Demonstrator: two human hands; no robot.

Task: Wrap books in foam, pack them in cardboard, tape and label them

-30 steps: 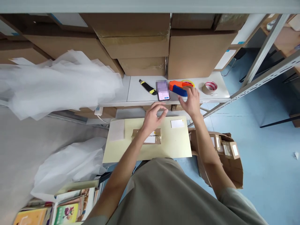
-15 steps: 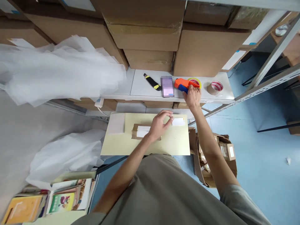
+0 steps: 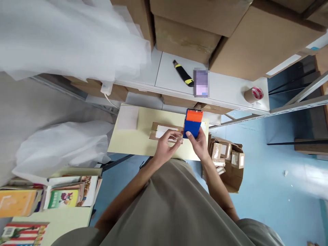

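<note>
My right hand [image 3: 199, 145] is wrapped round an orange and blue tape dispenser [image 3: 192, 124], its toothed edge pointing away from me. The dispenser is held above the pale yellow table [image 3: 123, 143]. Close against its left side, my left hand [image 3: 167, 143] has thumb and fingertips drawn together; what they pinch is too small to make out. Beneath the hands lies a small flat cardboard package [image 3: 153, 131] with a white label [image 3: 162, 130], partly hidden by my left fingers.
A black and yellow utility knife [image 3: 183, 73], a blurred phone [image 3: 201, 83] and a tape roll [image 3: 253, 94] lie on the shelf [image 3: 228, 90]. White foam sheets [image 3: 77, 41] hang at left. An open carton [image 3: 235, 177] of small boxes stands right; books [image 3: 64, 198] lie lower left.
My right hand has brought the tape dispenser from the shelf down over the table and turned it. My left hand has come to its left side, fingertips closing. The view has shifted.
</note>
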